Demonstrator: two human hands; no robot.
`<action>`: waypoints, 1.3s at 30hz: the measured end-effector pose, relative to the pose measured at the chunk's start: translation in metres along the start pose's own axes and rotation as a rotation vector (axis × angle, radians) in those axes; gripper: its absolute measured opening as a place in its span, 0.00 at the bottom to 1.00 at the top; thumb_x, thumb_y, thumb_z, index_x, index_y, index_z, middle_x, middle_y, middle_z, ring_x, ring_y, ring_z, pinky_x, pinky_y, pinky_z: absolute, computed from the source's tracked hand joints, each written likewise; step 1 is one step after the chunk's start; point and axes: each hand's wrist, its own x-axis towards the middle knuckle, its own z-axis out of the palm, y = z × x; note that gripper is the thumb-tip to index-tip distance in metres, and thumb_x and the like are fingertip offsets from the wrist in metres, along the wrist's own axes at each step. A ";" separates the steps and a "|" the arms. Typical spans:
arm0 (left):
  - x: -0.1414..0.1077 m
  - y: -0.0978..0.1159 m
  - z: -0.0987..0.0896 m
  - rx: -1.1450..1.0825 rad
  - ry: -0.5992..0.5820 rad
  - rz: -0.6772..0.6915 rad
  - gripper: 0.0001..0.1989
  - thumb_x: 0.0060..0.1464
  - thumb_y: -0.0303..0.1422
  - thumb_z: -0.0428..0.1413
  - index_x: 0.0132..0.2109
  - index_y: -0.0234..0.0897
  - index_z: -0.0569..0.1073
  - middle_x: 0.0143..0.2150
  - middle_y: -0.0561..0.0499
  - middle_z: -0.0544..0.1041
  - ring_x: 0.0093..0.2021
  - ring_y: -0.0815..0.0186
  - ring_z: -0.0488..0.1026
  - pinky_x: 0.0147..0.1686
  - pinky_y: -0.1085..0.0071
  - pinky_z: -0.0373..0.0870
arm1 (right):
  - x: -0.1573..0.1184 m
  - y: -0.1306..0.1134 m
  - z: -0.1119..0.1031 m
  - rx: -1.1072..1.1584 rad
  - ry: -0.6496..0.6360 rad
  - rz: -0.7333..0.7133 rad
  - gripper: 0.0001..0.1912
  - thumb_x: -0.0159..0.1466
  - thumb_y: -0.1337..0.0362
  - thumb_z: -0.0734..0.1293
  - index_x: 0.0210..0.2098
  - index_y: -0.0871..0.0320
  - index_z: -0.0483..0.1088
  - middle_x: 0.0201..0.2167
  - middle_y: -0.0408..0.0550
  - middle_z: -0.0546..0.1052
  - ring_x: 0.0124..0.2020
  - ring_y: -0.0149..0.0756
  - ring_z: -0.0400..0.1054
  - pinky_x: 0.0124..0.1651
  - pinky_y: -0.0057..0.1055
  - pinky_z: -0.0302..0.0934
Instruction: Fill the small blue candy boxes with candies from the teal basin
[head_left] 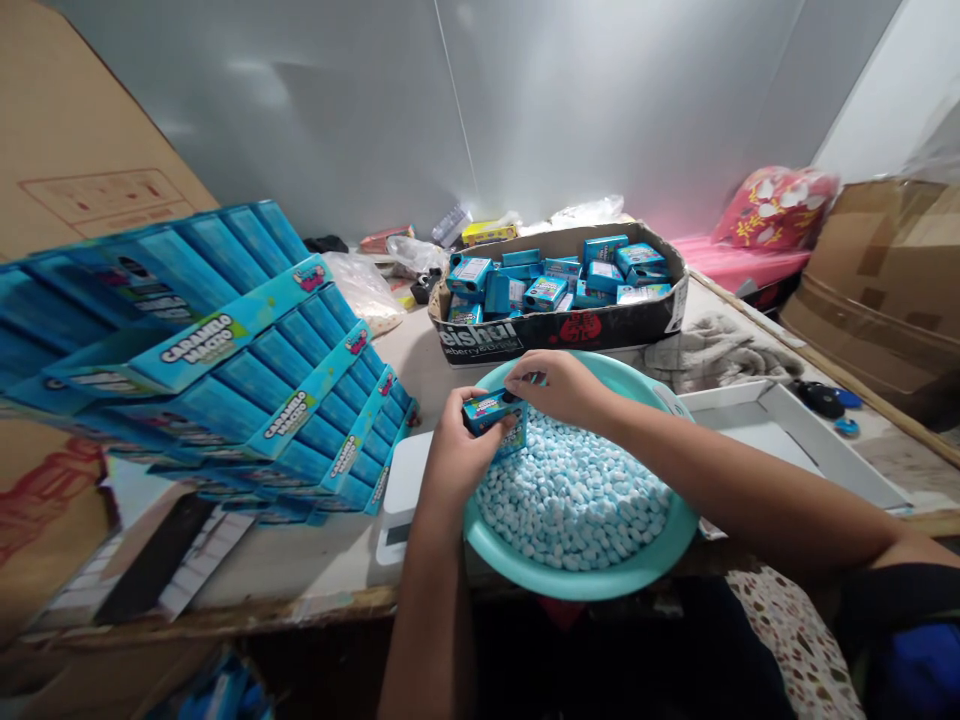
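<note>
My left hand (472, 435) is wrapped round a small blue candy box (486, 408), held tilted above the left side of a turquoise basin (577, 583). Small pale blue and white candies (577, 500) fill much of the basin. My right hand (559, 382) is at the box's right end, its fingers pinched together there. What lies between those fingertips is mostly hidden. Beside my left wrist, a white kitchen scale (405, 480) rests on the table, partly covered by the arm.
Stacked blue display cartons (285, 400) lean at the left. Behind the basin, a dark cardboard tray (562, 335) holds several small blue boxes. To the right are a white tray (780, 440), a grey cloth (724, 355) and a large brown carton (877, 290).
</note>
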 end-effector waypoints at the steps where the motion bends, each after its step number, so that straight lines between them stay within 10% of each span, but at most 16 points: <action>1: 0.000 0.000 0.000 0.008 0.001 0.003 0.24 0.47 0.43 0.67 0.49 0.42 0.70 0.41 0.52 0.78 0.39 0.61 0.76 0.39 0.69 0.72 | 0.000 0.000 0.000 0.004 0.002 0.009 0.07 0.64 0.70 0.68 0.33 0.61 0.80 0.33 0.48 0.80 0.34 0.34 0.72 0.40 0.31 0.65; 21: -0.001 0.003 0.000 -0.056 0.044 0.029 0.23 0.49 0.42 0.66 0.49 0.41 0.70 0.42 0.51 0.77 0.40 0.61 0.76 0.40 0.68 0.73 | 0.010 0.016 0.001 0.357 0.065 0.198 0.12 0.62 0.69 0.62 0.43 0.60 0.74 0.36 0.49 0.80 0.40 0.37 0.75 0.45 0.33 0.68; 29: 0.004 -0.008 0.001 -0.153 0.193 0.036 0.27 0.47 0.46 0.67 0.50 0.39 0.69 0.44 0.48 0.75 0.43 0.61 0.76 0.44 0.65 0.75 | -0.012 0.016 0.015 -0.349 -0.519 0.313 0.20 0.53 0.57 0.78 0.42 0.57 0.76 0.43 0.56 0.77 0.44 0.52 0.74 0.45 0.40 0.68; 39: 0.004 -0.003 0.000 -0.222 0.334 0.098 0.26 0.48 0.45 0.67 0.49 0.39 0.68 0.43 0.49 0.75 0.42 0.62 0.76 0.43 0.67 0.76 | -0.024 0.003 0.024 -0.449 -0.750 0.147 0.52 0.38 0.37 0.80 0.54 0.62 0.73 0.52 0.65 0.74 0.55 0.65 0.69 0.51 0.46 0.68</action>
